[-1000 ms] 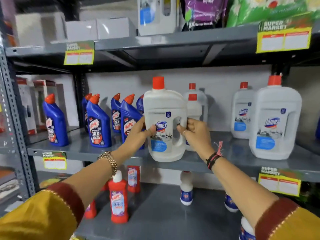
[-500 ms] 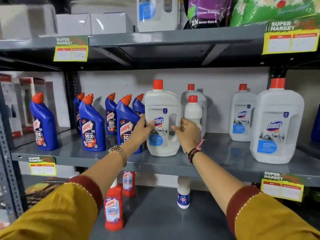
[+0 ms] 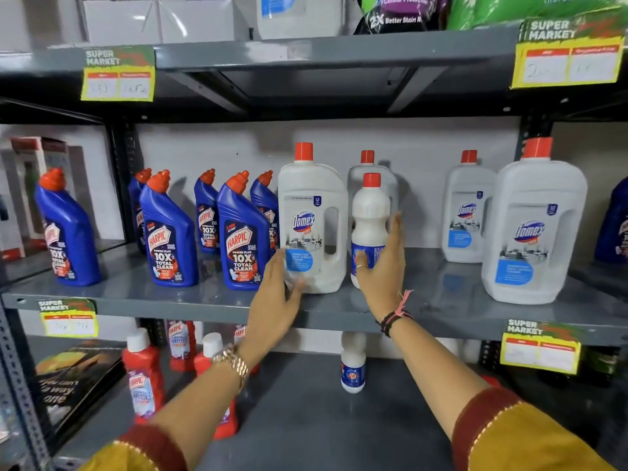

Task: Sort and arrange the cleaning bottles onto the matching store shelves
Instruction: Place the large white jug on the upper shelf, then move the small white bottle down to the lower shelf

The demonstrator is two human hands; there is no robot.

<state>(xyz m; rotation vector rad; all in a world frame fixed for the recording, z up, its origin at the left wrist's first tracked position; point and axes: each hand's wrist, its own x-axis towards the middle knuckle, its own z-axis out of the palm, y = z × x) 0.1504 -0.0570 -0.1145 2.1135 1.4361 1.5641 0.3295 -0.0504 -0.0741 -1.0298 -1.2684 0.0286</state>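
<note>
A large white Domex jug (image 3: 312, 212) with a red cap stands upright on the grey middle shelf (image 3: 441, 300), just right of several blue Harpic bottles (image 3: 243, 232). My left hand (image 3: 275, 300) rests at the jug's lower left corner with fingers spread, not gripping. A small white bottle (image 3: 370, 212) with a red cap stands right beside the jug. My right hand (image 3: 382, 266) is flat and open against this bottle, thumb across its blue label, fingers straight along its right side. Another Domex jug (image 3: 368, 164) stands behind, mostly hidden.
Two more Domex jugs (image 3: 533, 226) (image 3: 467, 209) stand at the shelf's right, with bare shelf between them and my right hand. Red Harpic bottles (image 3: 142, 375) and a small white bottle (image 3: 353, 365) stand on the lower shelf. White boxes (image 3: 159, 22) and pouches fill the top shelf.
The Domex jug was set down further back on the shelf beside the Harpic bottles. Both hands let go: the left slid to its base, the right opened and shifted to the small bottle.
</note>
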